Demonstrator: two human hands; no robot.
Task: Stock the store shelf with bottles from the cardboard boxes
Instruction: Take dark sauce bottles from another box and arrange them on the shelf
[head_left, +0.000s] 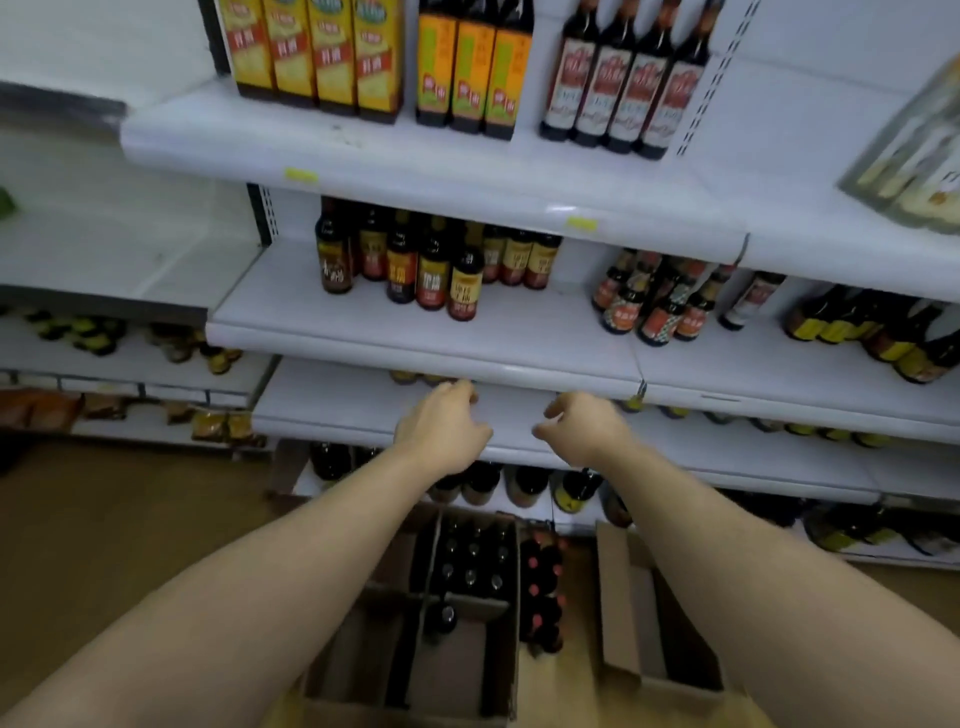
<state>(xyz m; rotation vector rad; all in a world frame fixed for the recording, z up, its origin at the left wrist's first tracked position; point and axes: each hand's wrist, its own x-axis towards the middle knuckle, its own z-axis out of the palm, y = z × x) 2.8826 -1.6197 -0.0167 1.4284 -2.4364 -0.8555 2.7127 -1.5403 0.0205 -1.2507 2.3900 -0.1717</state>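
Note:
Both my arms reach forward over a white shelf (337, 405). My left hand (444, 428) hangs above its front part with fingers loosely curled and holds nothing. My right hand (584, 428) hovers beside it, thumb and fingers loosely bent, also holding nothing. Below on the floor an open cardboard box (410, 670) holds several dark bottles (472, 564) with black caps in its far half. To the right of the box stand red-capped bottles (543, 592). Dark bottles (431, 270) with yellow and red labels fill the shelf above my hands.
A second, flattened-looking cardboard box (639, 623) lies at the right on the wooden floor. Large dark bottles (524, 486) line the bottom shelf behind the boxes. Higher shelves hold tall boxed and bottled sauces (467, 67). Small jars (88, 332) and packets sit on the left shelving.

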